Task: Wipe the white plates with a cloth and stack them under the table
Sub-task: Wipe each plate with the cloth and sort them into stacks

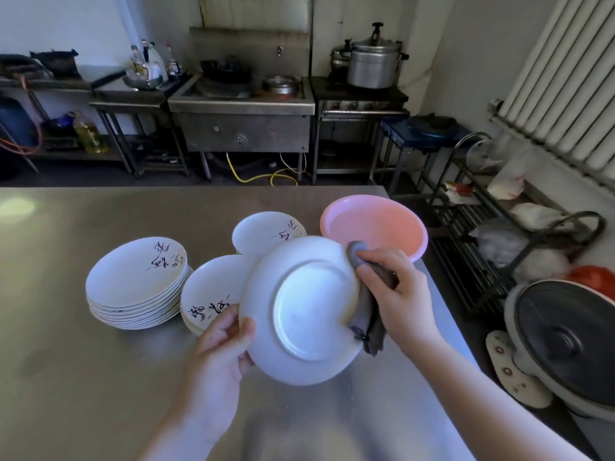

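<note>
My left hand (221,341) grips the left rim of a white plate (306,311), held above the steel table (83,377) with its underside toward me. My right hand (399,294) holds a grey cloth (369,314) pressed against the plate's right rim; the cloth hangs down behind the edge. Three stacks of white plates with dark brush lettering stand on the table: a tall stack at the left (138,284), one in the middle (209,294) partly hidden by the held plate, and one behind it (266,232).
A pink plastic basin (376,224) stands near the table's right edge. Right of the table are a black wire rack with bags (492,227) and a grey cooker with a dark lid (572,341). A steel stove (243,108) and pots line the back wall.
</note>
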`<move>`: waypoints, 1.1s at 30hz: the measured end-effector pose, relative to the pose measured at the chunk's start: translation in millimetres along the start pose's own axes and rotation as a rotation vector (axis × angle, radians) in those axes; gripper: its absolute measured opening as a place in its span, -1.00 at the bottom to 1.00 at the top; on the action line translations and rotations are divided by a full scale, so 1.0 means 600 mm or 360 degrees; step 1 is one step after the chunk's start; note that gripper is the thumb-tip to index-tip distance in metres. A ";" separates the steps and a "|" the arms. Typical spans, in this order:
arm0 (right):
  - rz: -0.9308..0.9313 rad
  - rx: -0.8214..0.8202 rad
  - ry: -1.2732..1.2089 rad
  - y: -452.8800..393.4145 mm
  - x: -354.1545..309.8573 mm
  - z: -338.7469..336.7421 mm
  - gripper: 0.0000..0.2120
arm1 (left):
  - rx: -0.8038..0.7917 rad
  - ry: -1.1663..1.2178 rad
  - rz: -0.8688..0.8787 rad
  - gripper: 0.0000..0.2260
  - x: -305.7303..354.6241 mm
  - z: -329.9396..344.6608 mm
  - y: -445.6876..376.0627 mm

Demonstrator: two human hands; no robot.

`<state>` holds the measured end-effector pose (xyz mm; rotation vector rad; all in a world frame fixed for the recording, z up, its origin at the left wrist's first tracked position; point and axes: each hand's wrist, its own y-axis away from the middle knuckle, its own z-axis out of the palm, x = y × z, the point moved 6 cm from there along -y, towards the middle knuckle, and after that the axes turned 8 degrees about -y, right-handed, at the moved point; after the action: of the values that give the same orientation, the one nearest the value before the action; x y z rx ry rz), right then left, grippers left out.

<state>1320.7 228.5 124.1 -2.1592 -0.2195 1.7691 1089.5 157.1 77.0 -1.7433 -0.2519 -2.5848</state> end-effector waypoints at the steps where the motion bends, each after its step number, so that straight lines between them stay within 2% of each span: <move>1: 0.0045 0.0052 -0.0039 0.005 0.006 -0.004 -0.74 | 0.0027 0.0063 0.0002 -0.76 0.001 -0.002 -0.003; 5: 0.0012 0.0190 -0.0081 0.042 0.008 0.007 -0.76 | 0.0168 0.0325 -0.0038 -0.74 0.007 0.005 -0.013; 9: -0.0150 0.0247 -0.0040 0.093 0.002 0.044 -0.79 | 0.0302 0.0560 -0.0062 -0.86 0.000 0.024 -0.020; 15: -0.0671 -0.0034 0.0216 0.125 -0.053 0.130 -0.86 | 0.0207 0.0691 -0.0073 -0.97 -0.008 0.066 -0.018; 19: -0.0806 -0.0092 0.0359 0.117 -0.063 0.129 -0.85 | 0.0200 0.0762 -0.0131 -0.91 -0.004 0.070 -0.022; 22: -0.0698 0.0094 0.0236 0.113 -0.049 0.080 -0.87 | 0.0286 0.0642 -0.0054 -0.95 0.006 0.051 -0.028; 25: -0.0316 0.0329 0.0012 0.097 -0.028 0.035 -0.84 | 0.0291 0.0520 -0.0016 -0.91 0.009 0.037 -0.029; 27: -0.0163 0.0430 0.0004 0.074 -0.024 0.014 -0.77 | 0.0223 0.0429 -0.0005 -0.88 0.010 0.035 -0.025; 33: 0.0018 0.0358 0.0097 -0.007 -0.043 -0.009 -0.73 | -0.0036 -0.0155 0.0103 -0.86 0.021 0.037 -0.012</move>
<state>1321.2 223.2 150.1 -2.0528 0.0067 1.6443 1104.5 168.5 95.8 -1.8549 -0.1652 -2.4715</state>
